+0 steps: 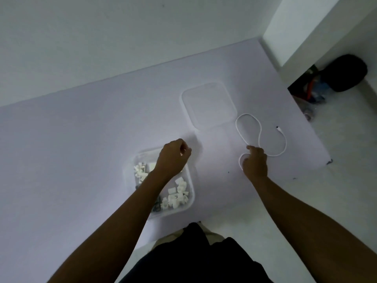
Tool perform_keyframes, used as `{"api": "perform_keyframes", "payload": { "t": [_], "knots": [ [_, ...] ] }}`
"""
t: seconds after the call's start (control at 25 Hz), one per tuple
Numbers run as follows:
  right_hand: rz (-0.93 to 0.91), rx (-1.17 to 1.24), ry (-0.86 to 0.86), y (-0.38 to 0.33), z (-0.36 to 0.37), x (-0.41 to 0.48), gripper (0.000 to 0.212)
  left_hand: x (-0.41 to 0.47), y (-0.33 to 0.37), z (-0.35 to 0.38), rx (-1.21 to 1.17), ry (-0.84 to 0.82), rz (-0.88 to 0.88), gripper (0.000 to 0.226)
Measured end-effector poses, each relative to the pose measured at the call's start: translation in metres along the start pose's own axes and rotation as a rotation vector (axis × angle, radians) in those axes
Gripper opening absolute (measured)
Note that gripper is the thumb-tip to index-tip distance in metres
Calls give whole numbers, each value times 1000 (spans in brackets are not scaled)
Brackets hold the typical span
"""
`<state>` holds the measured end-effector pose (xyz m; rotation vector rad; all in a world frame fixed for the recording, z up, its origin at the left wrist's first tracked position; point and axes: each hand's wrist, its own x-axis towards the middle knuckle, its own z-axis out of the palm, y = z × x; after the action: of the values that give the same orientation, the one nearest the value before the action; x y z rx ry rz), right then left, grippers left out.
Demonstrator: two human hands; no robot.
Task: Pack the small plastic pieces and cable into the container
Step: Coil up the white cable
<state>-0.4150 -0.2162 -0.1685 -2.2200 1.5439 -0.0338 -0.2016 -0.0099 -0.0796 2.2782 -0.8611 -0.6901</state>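
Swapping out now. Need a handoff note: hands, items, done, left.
Left hand: fingers curled, above the container's far edge; can't tell if it holds anything.
Right hand: pinches the cable at its near loop; the rest lies on the table.
Container open, pieces inside. Lid lies flat beyond it.
Done: pieces in, as far as visible.
Left: cable into container.

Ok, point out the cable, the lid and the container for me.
cable [245,114], head view, on its far loop.
lid [209,105], head view, on its flat middle.
container [192,193], head view, on its right wall.
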Motion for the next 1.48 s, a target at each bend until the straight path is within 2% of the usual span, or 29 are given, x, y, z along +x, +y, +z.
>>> {"api": "perform_keyframes", "payload": {
  "t": [0.12,0.28,0.36,0.44,0.56,0.64,0.8,0.88,1.04,1.12,1.2,1.24,1.36,1.44,1.48],
  "knots": [
    [-3,-96,-85,17,2,16,37,9,20,24,-41,-96,61,17],
    [-40,-46,-99,13,2,21,5,11,31,46,-85,-166,71,15],
    [-13,111,-152,-6,-12,16,20,9,34,47,-56,-184,80,19],
    [58,334,-337,-42,-46,4,33,7,40,41,-6,-200,116,39],
    [199,833,-621,-99,-119,-21,30,8,58,21,-2,-200,192,67],
    [111,1106,-739,-126,-173,-44,27,8,77,1,-84,-178,292,61],
    [-219,1577,-876,-189,-263,-87,25,3,130,-41,-283,-189,440,16],
    [-326,1720,-845,-216,-292,-98,25,-3,152,-57,-336,-178,470,21],
    [-439,1786,-852,-258,-334,-117,28,-11,186,-101,-437,51,500,52],
    [-539,1765,-878,-275,-343,-127,28,-10,196,-122,-435,69,509,45],
    [-668,1739,-815,-291,-351,-135,27,-18,199,-142,-381,-13,529,24],
    [-731,1720,-724,-297,-355,-135,25,-26,201,-151,-373,-71,523,23],
    [-917,1546,-266,-311,-368,-126,23,-58,201,-198,-422,-132,522,25],
    [-1001,1257,54,-318,-372,-116,22,-80,203,-236,-503,-110,536,19],
    [-1026,1104,141,-320,-372,-112,22,-89,204,-256,-542,-104,545,17]
  ]
}}
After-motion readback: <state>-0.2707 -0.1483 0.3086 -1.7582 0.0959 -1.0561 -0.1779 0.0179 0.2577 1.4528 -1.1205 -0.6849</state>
